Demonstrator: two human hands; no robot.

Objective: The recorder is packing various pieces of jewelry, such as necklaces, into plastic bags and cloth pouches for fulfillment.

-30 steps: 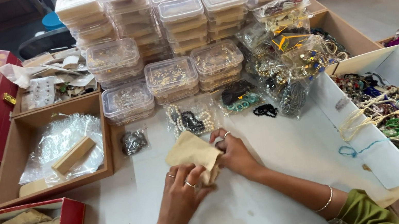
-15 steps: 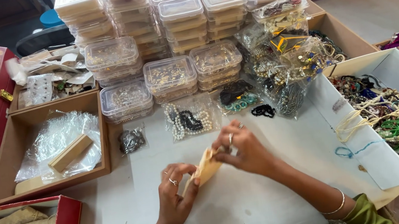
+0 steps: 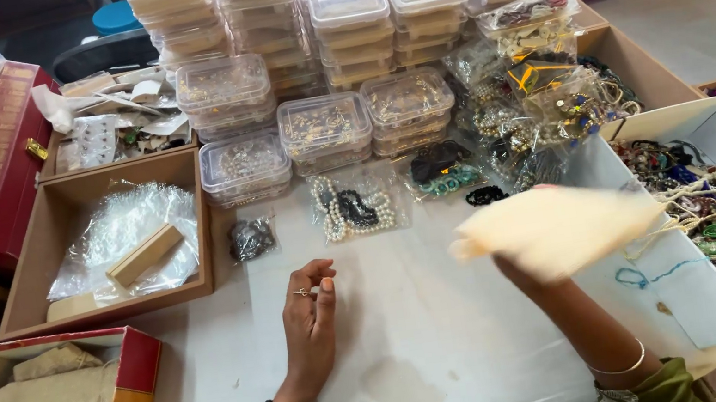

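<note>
My right hand [image 3: 516,265] is mostly hidden behind a cream cloth pouch [image 3: 558,229], which it holds up in the air, blurred, beside the white box of jewellery [image 3: 668,279]. My left hand [image 3: 311,315] rests on the white table [image 3: 418,360] holding nothing, with fingers loosely curled, a ring on one finger and a black bead bracelet at the wrist. A clear bag with a pearl necklace [image 3: 354,206] lies just beyond the left hand.
Stacks of clear plastic boxes [image 3: 310,58] fill the back. Bags of jewellery [image 3: 531,102] sit back right. A brown cardboard tray [image 3: 29,317] with a plastic bag and wooden block lies left. A red box [image 3: 128,392] with cloth pouches is at front left.
Both hands were together on the pouch near the table's middle. Now my right hand has carried it up and to the right, and my left hand has let go and rests on the table.
</note>
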